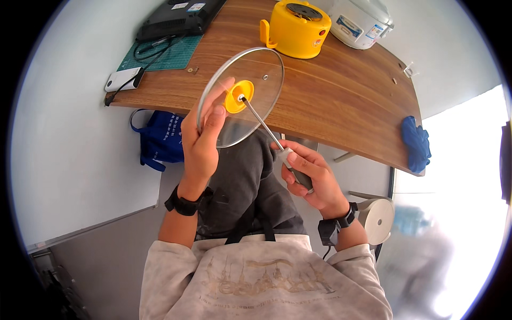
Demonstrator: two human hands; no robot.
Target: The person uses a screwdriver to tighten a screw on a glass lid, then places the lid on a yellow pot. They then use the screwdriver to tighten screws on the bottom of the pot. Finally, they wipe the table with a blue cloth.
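My left fingers clamp the tilted glass lid over my lap, on the counter's near side; my right fingers grip the screwdriver, tip at the yellow knob: seemingly screwing, which calls for steady alignment.

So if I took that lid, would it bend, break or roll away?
The lid looks like clear glass, so it's probably stiff and could crack if dropped. Being round, it might roll if stood on its edge. Its smooth, shiny surface may feel a bit slippery too.
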